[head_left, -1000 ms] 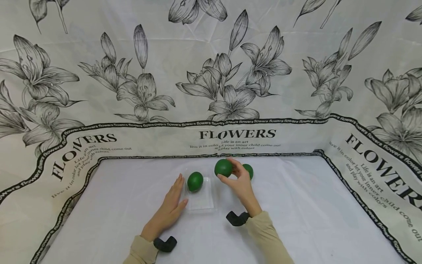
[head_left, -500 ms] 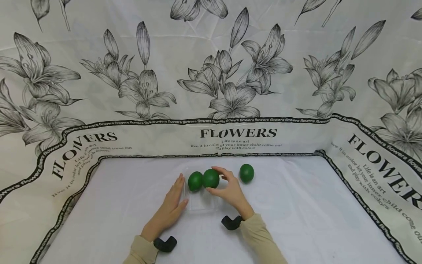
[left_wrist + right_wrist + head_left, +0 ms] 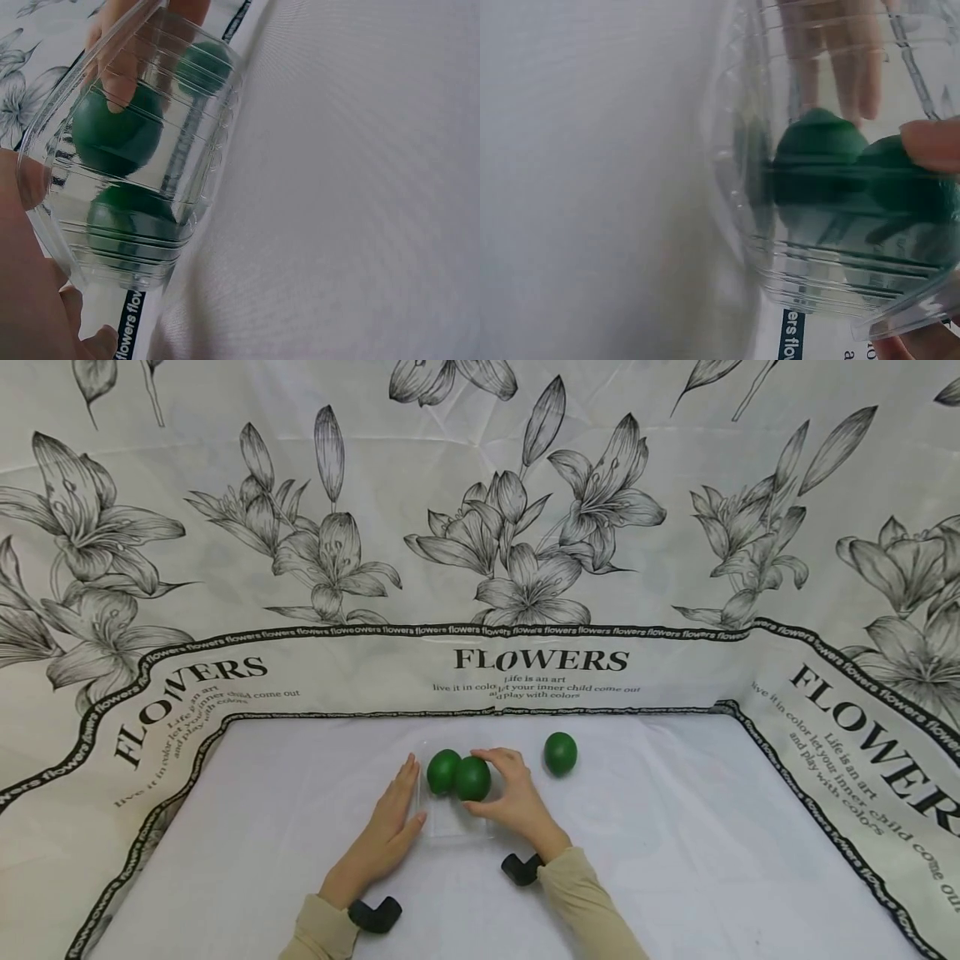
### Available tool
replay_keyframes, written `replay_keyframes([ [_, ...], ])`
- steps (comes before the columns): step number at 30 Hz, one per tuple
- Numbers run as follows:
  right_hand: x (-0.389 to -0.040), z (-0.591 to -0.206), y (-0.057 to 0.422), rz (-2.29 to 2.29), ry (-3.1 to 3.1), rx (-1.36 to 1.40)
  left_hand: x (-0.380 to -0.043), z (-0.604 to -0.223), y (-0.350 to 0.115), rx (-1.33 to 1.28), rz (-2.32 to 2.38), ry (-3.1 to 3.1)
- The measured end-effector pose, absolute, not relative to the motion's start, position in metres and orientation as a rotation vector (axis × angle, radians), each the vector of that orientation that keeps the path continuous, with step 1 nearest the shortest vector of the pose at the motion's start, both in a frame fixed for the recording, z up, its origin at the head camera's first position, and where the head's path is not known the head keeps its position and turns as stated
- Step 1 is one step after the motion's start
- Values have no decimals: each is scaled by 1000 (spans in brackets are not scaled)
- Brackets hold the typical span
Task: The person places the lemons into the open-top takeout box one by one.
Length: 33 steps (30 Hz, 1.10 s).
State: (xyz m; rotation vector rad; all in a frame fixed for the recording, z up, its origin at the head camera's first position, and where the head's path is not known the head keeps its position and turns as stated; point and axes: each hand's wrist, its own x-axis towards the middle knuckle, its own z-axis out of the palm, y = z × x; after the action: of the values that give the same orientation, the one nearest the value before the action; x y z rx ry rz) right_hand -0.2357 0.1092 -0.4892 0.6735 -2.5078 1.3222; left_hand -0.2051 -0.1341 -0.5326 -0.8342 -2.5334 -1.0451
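Observation:
A clear plastic box (image 3: pixel 456 828) with ribbed walls stands on the white cloth. One green lime (image 3: pixel 442 772) lies in its back left part. My right hand (image 3: pixel 521 797) pinches a second lime (image 3: pixel 474 779) between thumb and fingers, inside the box and right up against the first. In the left wrist view, the right thumb (image 3: pixel 120 86) shows through the clear wall, pressed on the held lime (image 3: pixel 116 135). My left hand (image 3: pixel 386 831) rests along the box's left side with its fingers straight. A third lime (image 3: pixel 560 754) lies on the cloth, right of the box.
White cloth (image 3: pixel 675 860) covers the table. A flower-printed curtain (image 3: pixel 540 527) encloses the back and both sides. Each wrist carries a black mount, the left one (image 3: pixel 376 915) and the right one (image 3: pixel 521 869), near the cloth.
My right hand has carried its lime leftward and down into the box, beside the first one. The third lime, partly hidden earlier, is now in full view. My left hand stays put.

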Motion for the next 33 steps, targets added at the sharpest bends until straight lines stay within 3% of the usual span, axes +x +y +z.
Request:
replay_keyframes([
  [22,-232,-491,103,902,-2717,695,-207,-533,-136,-846,-1030,-2536],
  [33,-233,-495,103,1084,-2676,742,-205,-532,-136,-841,-1043,-2546],
])
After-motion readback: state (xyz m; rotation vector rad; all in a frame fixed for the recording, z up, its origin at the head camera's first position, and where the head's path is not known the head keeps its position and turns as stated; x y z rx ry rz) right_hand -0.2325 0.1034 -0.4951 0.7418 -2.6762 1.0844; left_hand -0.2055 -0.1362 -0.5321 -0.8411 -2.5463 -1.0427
